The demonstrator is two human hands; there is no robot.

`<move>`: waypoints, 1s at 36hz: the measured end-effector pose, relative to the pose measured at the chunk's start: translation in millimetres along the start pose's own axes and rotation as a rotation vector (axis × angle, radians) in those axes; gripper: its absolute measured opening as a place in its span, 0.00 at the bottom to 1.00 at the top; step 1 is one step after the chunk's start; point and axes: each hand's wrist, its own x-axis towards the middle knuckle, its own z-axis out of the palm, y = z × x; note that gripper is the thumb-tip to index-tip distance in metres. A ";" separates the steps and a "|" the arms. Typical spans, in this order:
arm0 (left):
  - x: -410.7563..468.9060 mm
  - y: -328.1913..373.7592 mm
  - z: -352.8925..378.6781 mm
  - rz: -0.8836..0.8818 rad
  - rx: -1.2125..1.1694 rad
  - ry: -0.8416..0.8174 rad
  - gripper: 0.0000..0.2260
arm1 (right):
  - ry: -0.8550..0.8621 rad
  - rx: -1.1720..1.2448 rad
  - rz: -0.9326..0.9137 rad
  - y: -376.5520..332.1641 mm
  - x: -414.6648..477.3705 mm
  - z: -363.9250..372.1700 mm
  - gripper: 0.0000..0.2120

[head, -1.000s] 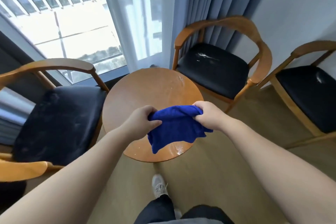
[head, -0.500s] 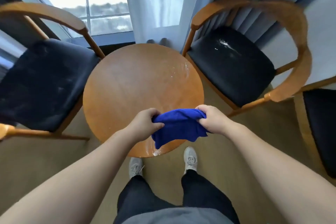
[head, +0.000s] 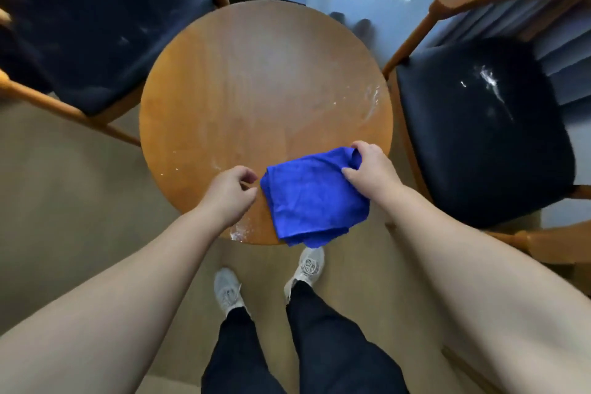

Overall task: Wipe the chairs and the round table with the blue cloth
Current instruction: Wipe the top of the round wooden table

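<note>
Two chairs (head: 102,29) (head: 479,144), it seems, one round table (head: 256,80), one blue cloth (head: 313,198), two hands (head: 232,193) (head: 372,171), two shoes (head: 227,291) (head: 308,265).

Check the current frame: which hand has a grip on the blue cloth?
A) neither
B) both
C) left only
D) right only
D: the right hand pinches the far corner of the blue cloth, while the left hand sits beside the cloth's edge with no fabric between its loosely curled fingers.
</note>
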 end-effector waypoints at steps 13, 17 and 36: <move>-15.3 -97.0 -7.0 -0.112 0.356 0.056 0.20 | 0.058 -0.013 0.337 -37.8 -7.5 120.8 0.36; 0.8 -129.2 -4.7 -0.063 0.499 -0.029 0.26 | 0.114 0.019 0.433 -42.7 12.8 145.4 0.37; 34.4 -180.9 -1.4 0.185 0.549 -0.075 0.27 | 0.145 -0.370 0.144 -48.4 -24.1 208.0 0.34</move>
